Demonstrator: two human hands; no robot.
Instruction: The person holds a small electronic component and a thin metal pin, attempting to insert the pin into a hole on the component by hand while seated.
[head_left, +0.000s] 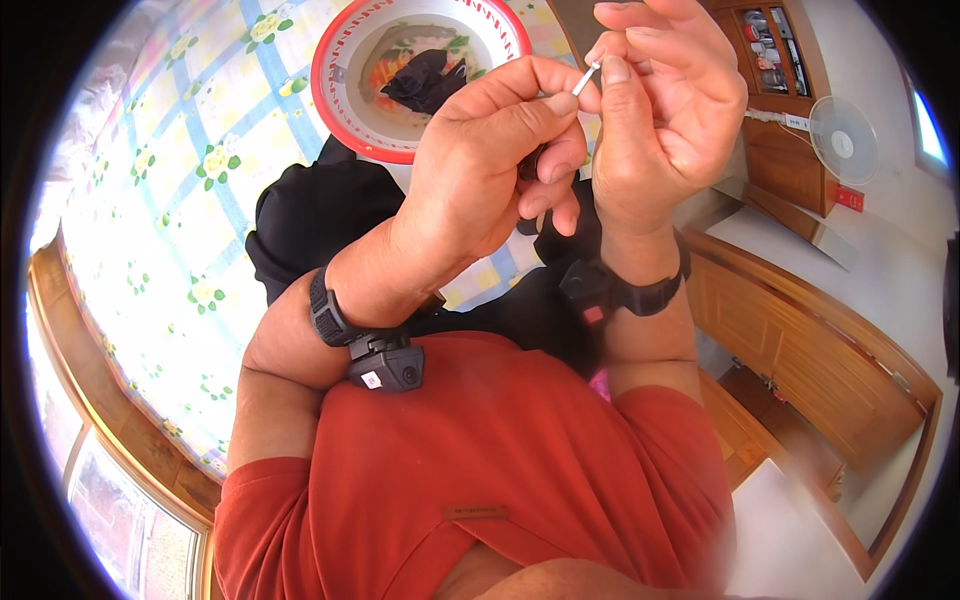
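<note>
Both of my hands are raised close together in front of the basin. My left hand (pixel 500 150) is closed, its thumb and forefinger pinching one end of a thin white strip (pixel 587 79). The other end of that strip meets the thumb and forefinger of my right hand (pixel 665 115), whose other fingers are loosely curled and raised. Something small and dark (pixel 531 163) shows under the curled fingers of my left hand; its kind is hidden. Just beyond my left hand stands a red-rimmed white basin (pixel 335 110), with a crumpled black cloth (pixel 425 82) inside it.
A tablecloth (pixel 150 220) with checks and yellow flowers spreads under the basin and to the left. My legs in black trousers (pixel 320 220) lie beneath my arms. To the right are a white fan (pixel 843 142), a wooden cabinet (pixel 790 150) and wooden panels (pixel 800 340). A window (pixel 130 520) is at lower left.
</note>
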